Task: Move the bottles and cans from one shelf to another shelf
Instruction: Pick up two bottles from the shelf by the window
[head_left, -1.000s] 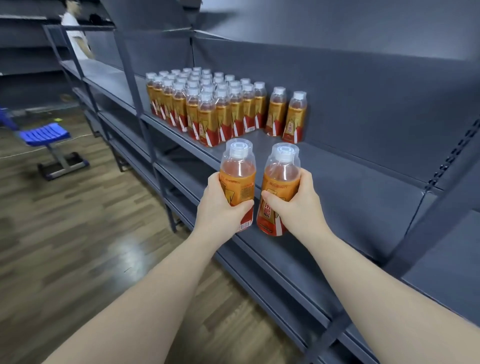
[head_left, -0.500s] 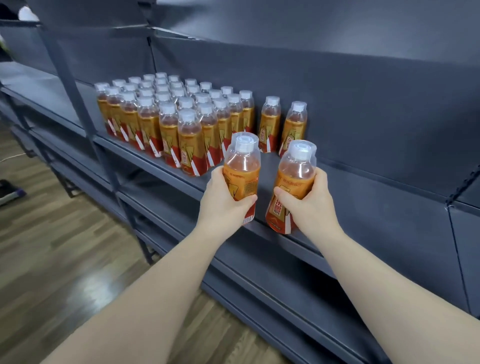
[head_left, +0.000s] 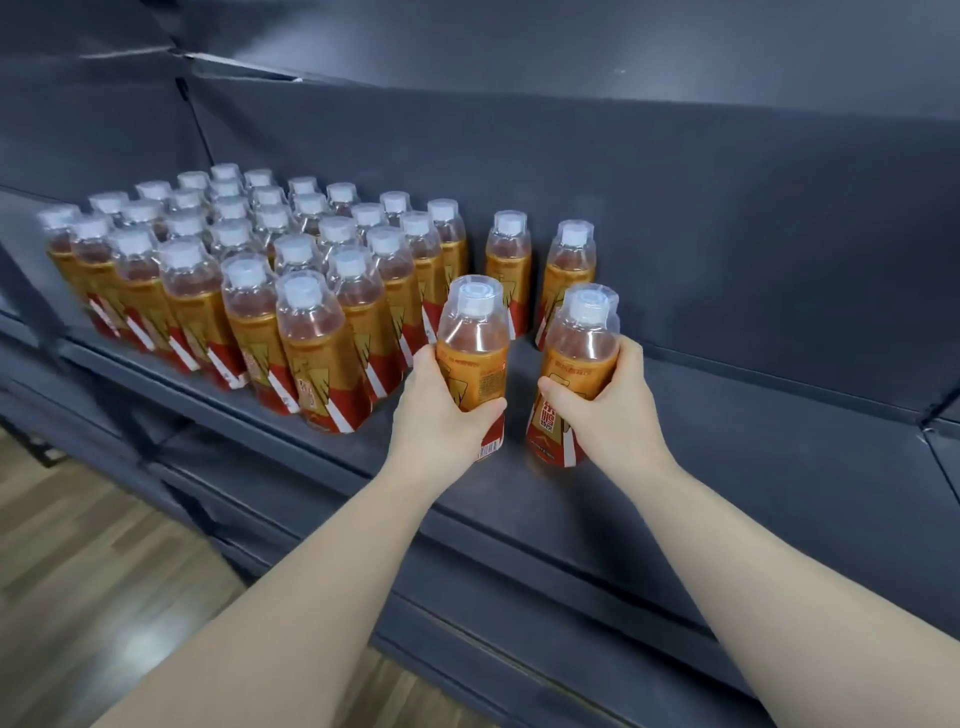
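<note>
My left hand (head_left: 441, 421) grips an orange tea bottle (head_left: 472, 343) with a white cap, held upright over the dark grey shelf (head_left: 727, 467). My right hand (head_left: 608, 410) grips a second such bottle (head_left: 576, 364), tilted slightly, its base close to the shelf surface. Both sit just right of a block of several rows of like bottles (head_left: 260, 280) standing on the same shelf. Two more bottles (head_left: 509, 270) (head_left: 569, 270) stand at the back against the shelf's rear panel, directly behind the ones I hold.
The shelf runs bare to the right of my hands. Lower shelf boards (head_left: 519, 597) lie beneath, and a dark upright post (head_left: 31, 312) stands at the left. Wooden floor (head_left: 78, 571) shows at lower left.
I have come closer to the shelf and both hands have carried their bottles forward and down over the shelf board, beside the block of bottles.
</note>
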